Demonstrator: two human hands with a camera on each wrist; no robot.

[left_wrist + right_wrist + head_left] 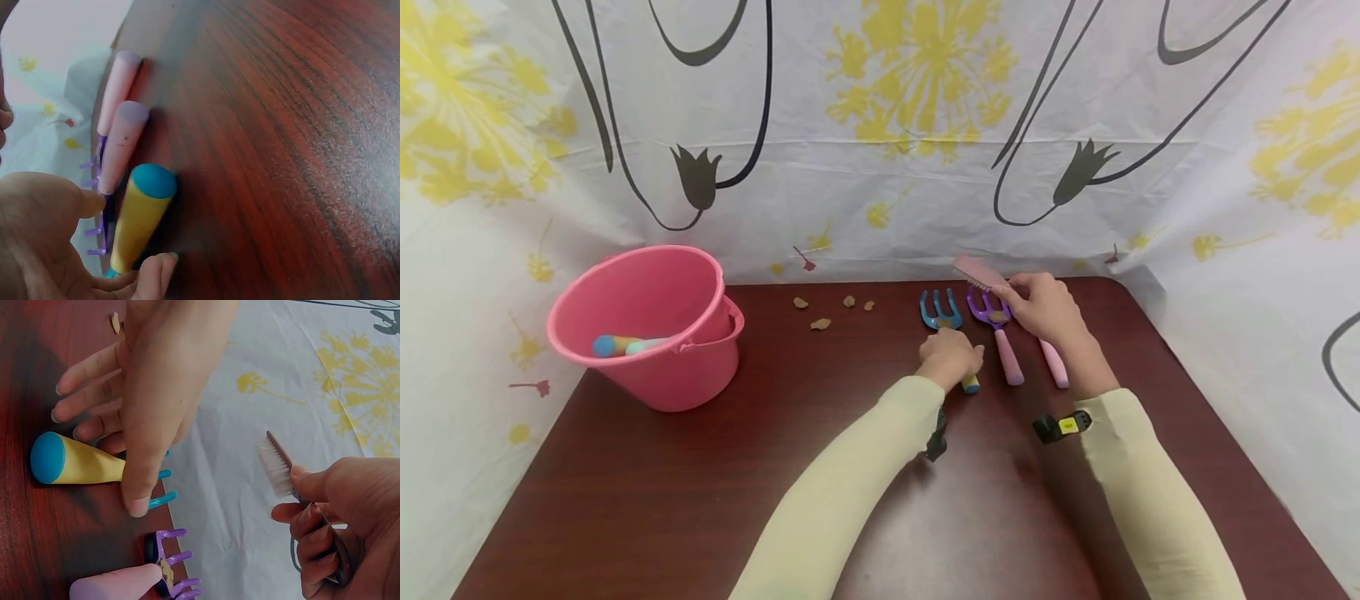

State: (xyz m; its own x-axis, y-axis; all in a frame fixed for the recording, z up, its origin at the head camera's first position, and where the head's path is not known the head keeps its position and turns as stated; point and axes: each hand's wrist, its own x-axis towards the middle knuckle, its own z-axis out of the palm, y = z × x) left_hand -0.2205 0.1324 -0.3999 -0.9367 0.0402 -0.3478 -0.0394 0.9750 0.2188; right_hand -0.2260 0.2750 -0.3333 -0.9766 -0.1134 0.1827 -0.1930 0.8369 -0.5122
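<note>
My right hand (pixel 1043 310) grips a small pink brush (pixel 979 272); the right wrist view shows its pale bristles (pixel 275 469) and fingers curled round the handle. My left hand (pixel 950 357) is over a hand fork with blue tines (pixel 942 310) and a yellow, blue-tipped handle (pixel 140 222). Its fingers look extended in the right wrist view, with the thumb across the neck of the fork. Just right of it lies a purple fork with a pink handle (pixel 1008 357), a brown flake on its head. Another pink handle (pixel 1054 363) lies beyond, its head hidden behind my right hand.
A pink bucket (pixel 688 379) stands at the left, with a blue-ended handle (pixel 604 345) and a mint-coloured piece (pixel 646 344) inside. Several brown flakes (pixel 821 324) lie along the back of the dark wooden table (pixel 700 483). A flower-printed sheet (pixel 880 217) hangs behind.
</note>
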